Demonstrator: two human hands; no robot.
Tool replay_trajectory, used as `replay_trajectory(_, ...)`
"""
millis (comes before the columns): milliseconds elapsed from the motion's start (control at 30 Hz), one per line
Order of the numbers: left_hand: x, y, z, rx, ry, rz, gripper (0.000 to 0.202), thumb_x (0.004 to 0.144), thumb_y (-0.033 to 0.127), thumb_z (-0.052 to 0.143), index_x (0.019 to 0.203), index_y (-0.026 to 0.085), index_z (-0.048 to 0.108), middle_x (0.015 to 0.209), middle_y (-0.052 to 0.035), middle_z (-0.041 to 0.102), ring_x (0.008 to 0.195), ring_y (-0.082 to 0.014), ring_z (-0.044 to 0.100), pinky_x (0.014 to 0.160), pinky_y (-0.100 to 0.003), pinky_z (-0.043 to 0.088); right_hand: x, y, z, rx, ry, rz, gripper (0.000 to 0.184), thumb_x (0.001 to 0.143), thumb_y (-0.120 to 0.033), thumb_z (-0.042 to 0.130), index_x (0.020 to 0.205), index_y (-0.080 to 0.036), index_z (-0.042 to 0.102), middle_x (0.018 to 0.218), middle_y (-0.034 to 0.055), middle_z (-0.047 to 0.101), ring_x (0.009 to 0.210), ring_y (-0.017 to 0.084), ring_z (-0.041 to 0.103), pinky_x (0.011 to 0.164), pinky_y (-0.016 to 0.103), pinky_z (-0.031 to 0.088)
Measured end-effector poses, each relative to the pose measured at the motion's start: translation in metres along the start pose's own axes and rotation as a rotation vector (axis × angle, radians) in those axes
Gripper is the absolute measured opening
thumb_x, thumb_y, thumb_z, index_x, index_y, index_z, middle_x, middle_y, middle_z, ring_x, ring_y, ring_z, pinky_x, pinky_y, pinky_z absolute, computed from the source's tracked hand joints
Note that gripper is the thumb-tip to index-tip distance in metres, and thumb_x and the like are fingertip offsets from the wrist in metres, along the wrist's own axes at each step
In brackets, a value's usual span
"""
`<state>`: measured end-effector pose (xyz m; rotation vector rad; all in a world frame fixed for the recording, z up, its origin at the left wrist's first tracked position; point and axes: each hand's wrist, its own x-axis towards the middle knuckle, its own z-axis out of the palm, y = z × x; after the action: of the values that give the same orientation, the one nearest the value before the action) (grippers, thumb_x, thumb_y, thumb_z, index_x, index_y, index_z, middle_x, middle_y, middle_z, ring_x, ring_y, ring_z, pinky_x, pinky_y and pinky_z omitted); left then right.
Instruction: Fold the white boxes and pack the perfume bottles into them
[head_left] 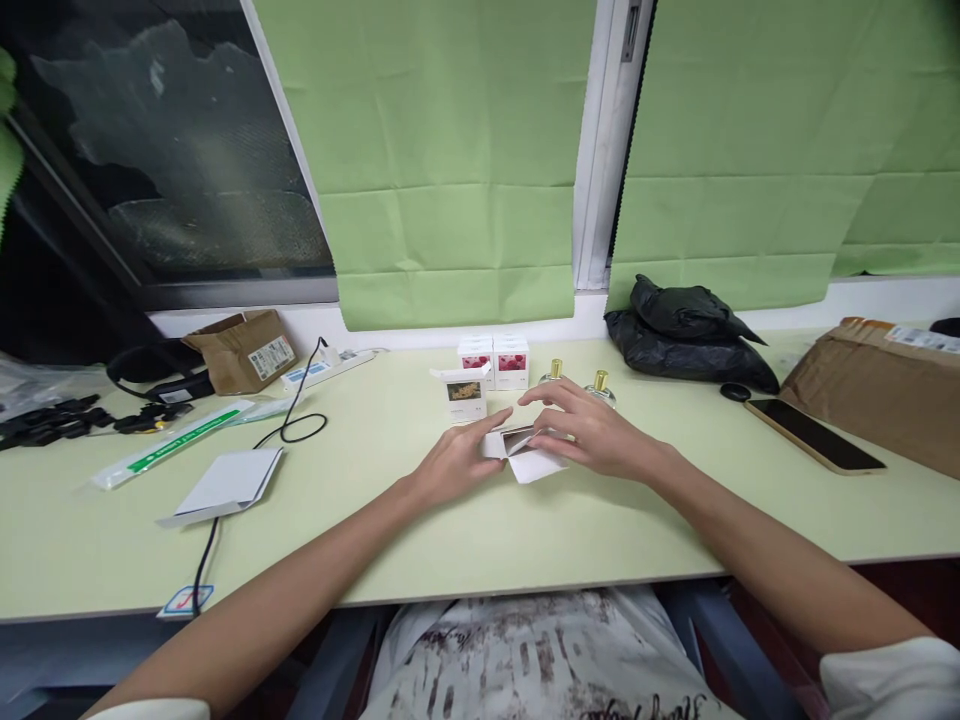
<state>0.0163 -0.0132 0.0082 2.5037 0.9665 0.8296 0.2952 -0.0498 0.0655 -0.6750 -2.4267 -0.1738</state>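
Both hands are at a small white carton [538, 466] on the table, its top flaps spread and its dark inside showing. My left hand [459, 458] grips the carton's left side between thumb and fingers. At its right side is my right hand [592, 425], with curled fingers over the opening and flap; the fingertips partly hide each other. Just behind stands a white box [466, 398] with a dark picture and a raised lid flap. Two glass perfume bottles with gold tops, one bottle [601, 388] and another bottle [553, 371], stand behind my right hand.
Several white boxes with pink pictures [512, 368] stand near the wall. A flattened white carton [229, 483] lies left on a black cable [289, 428]. To the right are a phone [814, 436], a black plastic bag [690, 340] and a brown parcel [877, 385]. A cardboard box [251, 352] sits back left.
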Motion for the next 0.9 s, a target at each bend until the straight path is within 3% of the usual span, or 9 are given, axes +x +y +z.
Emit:
replay_trajectory(233, 0.004, 0.016, -0.007, -0.071, -0.128, -0.019, 0.099, 0.076, 0.045, 0.09, 0.162, 0.032, 0.043, 0.135, -0.0097, 0.067, 0.126, -0.0341, 0.061, 0.106, -0.05, 0.055, 0.001, -0.001, 0.003, 0.002, -0.05, -0.046, 0.022, 0.107, -0.03, 0.059, 0.122, -0.029, 0.075, 0.151, 0.0096, 0.059, 0.135, 0.03, 0.053, 0.109, 0.053, 0.053)
replay_trajectory(367, 0.007, 0.008, -0.004, -0.127, -0.078, 0.037, 0.084, 0.071, 0.045, 0.095, 0.144, 0.03, 0.058, 0.132, -0.0093, 0.066, 0.124, -0.0345, 0.057, 0.104, -0.052, 0.054, 0.001, -0.005, 0.007, 0.015, -0.087, -0.025, 0.02, 0.105, -0.034, 0.063, 0.12, -0.028, 0.074, 0.151, 0.01, 0.058, 0.137, 0.032, 0.051, 0.109, 0.056, 0.053)
replay_trajectory(567, 0.012, -0.002, 0.001, -0.062, 0.035, 0.16, 0.069, 0.076, 0.048, 0.092, 0.133, 0.027, 0.06, 0.128, -0.0095, 0.066, 0.128, -0.0353, 0.054, 0.11, -0.054, 0.047, 0.003, -0.01, 0.012, 0.097, -0.073, 0.057, 0.024, 0.102, -0.039, 0.068, 0.122, -0.027, 0.07, 0.142, 0.0116, 0.061, 0.133, 0.031, 0.054, 0.108, 0.055, 0.054)
replay_trajectory(767, 0.007, 0.003, -0.004, -0.063, 0.024, 0.071, 0.09, 0.066, 0.055, 0.097, 0.139, 0.026, 0.053, 0.132, -0.0118, 0.061, 0.126, -0.0369, 0.055, 0.102, -0.052, 0.052, 0.003, -0.006, 0.014, 0.035, -0.038, 0.095, 0.038, 0.096, -0.047, 0.074, 0.129, -0.028, 0.068, 0.154, 0.0115, 0.055, 0.15, 0.038, 0.039, 0.118, 0.064, 0.044)
replay_trajectory(900, 0.005, 0.003, -0.008, -0.106, -0.034, 0.049, 0.09, 0.067, 0.056, 0.096, 0.138, 0.027, 0.051, 0.133, -0.0105, 0.061, 0.119, -0.0336, 0.062, 0.097, -0.048, 0.055, 0.002, -0.003, 0.011, 0.098, -0.118, 0.113, 0.029, 0.094, -0.047, 0.077, 0.116, -0.028, 0.074, 0.148, 0.0091, 0.061, 0.139, 0.034, 0.052, 0.11, 0.058, 0.051)
